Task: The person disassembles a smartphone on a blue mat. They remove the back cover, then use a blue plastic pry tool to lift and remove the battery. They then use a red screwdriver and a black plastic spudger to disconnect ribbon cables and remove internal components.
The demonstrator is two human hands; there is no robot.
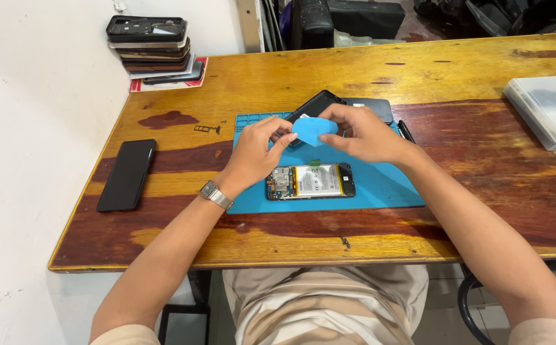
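Observation:
Both hands are raised over a blue work mat (pixel 380 185). My left hand (pixel 255 153) and my right hand (pixel 361 134) together pinch a light blue triangular plastic piece (pixel 313 130) between their fingertips. Below them on the mat lies an opened phone (pixel 310 181) with its battery and circuit board showing. A black phone back cover (pixel 313 105) lies tilted at the mat's far edge, partly hidden by my fingers. A metal watch is on my left wrist.
A black phone (pixel 126 174) lies at the table's left edge. A stack of phone parts (pixel 153 48) sits at the far left corner. A white plastic box (pixel 549 108) is at the right. A dark flat device (pixel 374 107), a pen (pixel 406 131) and a small metal tray (pixel 206 128) lie near the mat.

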